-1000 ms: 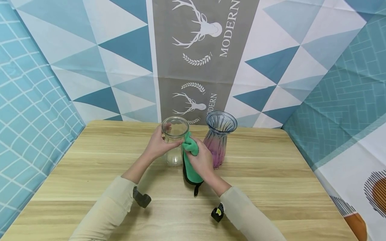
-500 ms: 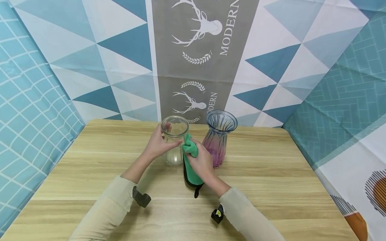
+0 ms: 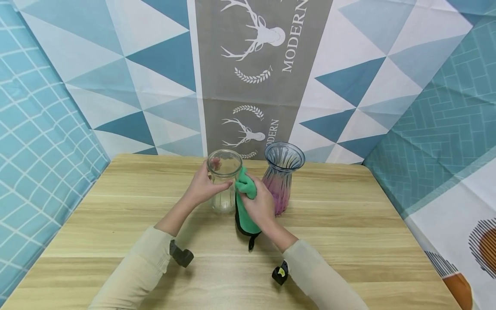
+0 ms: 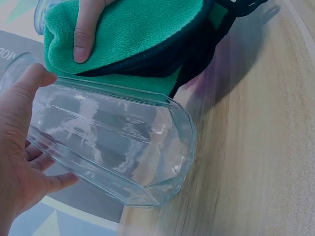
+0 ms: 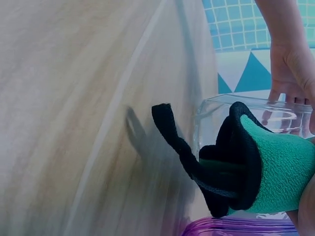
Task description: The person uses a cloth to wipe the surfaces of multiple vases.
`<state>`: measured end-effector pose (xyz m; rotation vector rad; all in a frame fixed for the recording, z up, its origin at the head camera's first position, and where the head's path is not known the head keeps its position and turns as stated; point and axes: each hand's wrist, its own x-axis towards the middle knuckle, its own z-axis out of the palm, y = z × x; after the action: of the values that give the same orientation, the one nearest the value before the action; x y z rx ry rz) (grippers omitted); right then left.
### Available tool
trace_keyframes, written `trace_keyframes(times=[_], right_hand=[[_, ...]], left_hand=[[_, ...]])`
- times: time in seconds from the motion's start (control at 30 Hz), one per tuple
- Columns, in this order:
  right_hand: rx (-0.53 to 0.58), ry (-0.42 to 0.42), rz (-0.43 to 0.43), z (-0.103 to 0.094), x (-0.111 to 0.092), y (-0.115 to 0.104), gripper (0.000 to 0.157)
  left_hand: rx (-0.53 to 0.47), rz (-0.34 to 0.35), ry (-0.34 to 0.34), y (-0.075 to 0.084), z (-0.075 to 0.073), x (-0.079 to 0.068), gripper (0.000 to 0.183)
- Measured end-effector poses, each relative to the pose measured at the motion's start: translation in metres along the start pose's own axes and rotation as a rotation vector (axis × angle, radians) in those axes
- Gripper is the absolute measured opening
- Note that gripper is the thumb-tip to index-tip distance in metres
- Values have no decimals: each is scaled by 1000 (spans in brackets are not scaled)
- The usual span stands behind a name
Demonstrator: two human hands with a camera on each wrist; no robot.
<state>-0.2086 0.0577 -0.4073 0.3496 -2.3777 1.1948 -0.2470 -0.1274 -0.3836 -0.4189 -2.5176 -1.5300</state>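
A clear glass vase (image 3: 223, 201) with a wide round rim stands upright on the table. My left hand (image 3: 203, 187) grips it near the neck, thumb on the near side and fingers round the left. In the left wrist view, the faceted body of the glass vase (image 4: 113, 142) shows below the thumb. My right hand (image 3: 259, 204) holds a bunched green towel (image 3: 248, 220) with black edging and a black hanging loop, right at the vase's right side. The right thumb presses flat on the green towel (image 4: 142, 34) in the left wrist view.
A ribbed vase (image 3: 280, 189), blue at the top and purple below, stands just right of my right hand. The wooden table (image 3: 333, 241) ends at a patterned cloth backdrop (image 3: 170, 77). Black camera mounts (image 3: 182, 256) hang from both wrists.
My right hand and the green towel dip slightly, then rise a little back up along the clear vase's side. The left hand and both vases stay almost in place.
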Motion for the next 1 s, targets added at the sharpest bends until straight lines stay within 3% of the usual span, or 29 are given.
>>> trace_keyframes(times=[0.57, 1.0], right_hand=[[-57, -53, 0, 1, -5, 3, 43], [-49, -56, 16, 0, -5, 3, 42]], left_hand=[[-24, 0, -42, 0, -1, -1, 78], [-36, -11, -14, 0, -1, 0, 79]])
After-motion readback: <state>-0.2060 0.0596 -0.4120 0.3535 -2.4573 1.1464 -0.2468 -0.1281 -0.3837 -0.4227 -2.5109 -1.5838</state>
